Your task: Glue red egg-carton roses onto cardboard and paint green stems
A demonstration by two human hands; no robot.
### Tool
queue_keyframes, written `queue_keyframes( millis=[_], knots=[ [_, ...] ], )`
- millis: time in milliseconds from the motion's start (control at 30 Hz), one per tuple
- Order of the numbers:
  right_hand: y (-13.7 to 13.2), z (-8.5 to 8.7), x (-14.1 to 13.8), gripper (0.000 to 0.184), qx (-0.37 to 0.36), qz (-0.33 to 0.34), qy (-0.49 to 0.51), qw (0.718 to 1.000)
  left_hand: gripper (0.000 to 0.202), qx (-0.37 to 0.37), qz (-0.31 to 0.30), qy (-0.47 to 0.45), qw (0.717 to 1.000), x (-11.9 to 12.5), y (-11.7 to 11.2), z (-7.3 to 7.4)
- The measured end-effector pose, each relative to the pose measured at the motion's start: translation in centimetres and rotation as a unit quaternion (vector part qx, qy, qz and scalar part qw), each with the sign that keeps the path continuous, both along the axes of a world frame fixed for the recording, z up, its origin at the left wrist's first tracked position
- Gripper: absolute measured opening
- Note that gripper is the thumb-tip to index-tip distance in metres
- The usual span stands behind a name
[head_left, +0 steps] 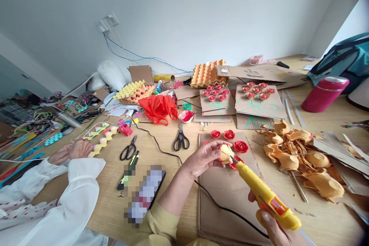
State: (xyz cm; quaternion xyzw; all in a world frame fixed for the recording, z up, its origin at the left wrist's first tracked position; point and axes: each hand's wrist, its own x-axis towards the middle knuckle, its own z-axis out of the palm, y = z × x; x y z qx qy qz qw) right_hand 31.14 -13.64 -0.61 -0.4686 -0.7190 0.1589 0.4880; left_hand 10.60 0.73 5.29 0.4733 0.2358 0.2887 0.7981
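Gun (pixel 265 192), yellow, is sitting in R hand (pixel 271 226), fingers wrapping round its handle, nozzle pointing up-left. L hand (pixel 209 158) is pinching a pale cup (pixel 225 153) btwn thumb & fingers, holding it over the far part of the board (pixel 225 209). Nozzle is meeting or almost meeting the cup's R side; can't tell if it's touching. Red roses (pixel 240 146) are lying on the board around the L hand, some partly hidden. Black cord (pixel 220 203) is crossing the board, passing behind L forearm.

Farther back, two cards (pixel 207 108) (pixel 261 110) w/ green lines are each carrying a rose cluster. Scraps (pixel 300 157) are piling up on R, w/ pink flask (pixel 325 94) standing behind. Left of the board, 2 prs scissors (pixel 181 141) (pixel 128 150) & a blurred-out phone (pixel 147 196) are lying on the table (pixel 178 165). Red bag (pixel 159 108) is slumping beyond, nr a paint dish (pixel 186 116). Far L, co-worker's hands (pixel 73 150) are resting nr a yellow strip (pixel 101 145); can't tell what they're gripping.
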Motion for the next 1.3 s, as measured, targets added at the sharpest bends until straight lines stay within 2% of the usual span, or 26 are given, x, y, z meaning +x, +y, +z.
queue_keyframes(
  millis=[167, 333, 500, 867, 1133, 1300],
  knots=[
    [-0.4, -1.2, 0.2, 0.035, -0.071, 0.008, 0.031, 0.997, 0.056, 0.014, -0.013, 0.008, 1.000, -0.2, 0.2, -0.1],
    [-0.9, -3.1, 0.5, 0.033, -0.137, 0.007, 0.078, 0.987, 0.057, 0.017, -0.014, 0.016, 1.000, -0.4, 0.3, -0.1],
    [-1.3, -4.0, 0.6, 0.033, -0.179, 0.014, 0.125, 0.976, 0.054, 0.022, -0.002, 0.028, 0.999, -0.5, 0.2, 0.2],
    [-1.2, -3.5, 0.5, 0.037, -0.189, 0.029, 0.121, 0.974, 0.055, 0.034, 0.017, 0.054, 0.998, -0.6, 0.2, 0.6],
    [-1.2, -3.8, 0.9, 0.036, -0.205, 0.039, 0.126, 0.970, 0.056, 0.066, 0.017, 0.065, 0.996, -0.6, 0.2, 0.5],
    [-0.9, -2.9, 0.6, 0.037, -0.179, 0.039, 0.095, 0.978, 0.054, 0.075, 0.021, 0.056, 0.995, -0.6, 0.3, 0.4]
  ],
)
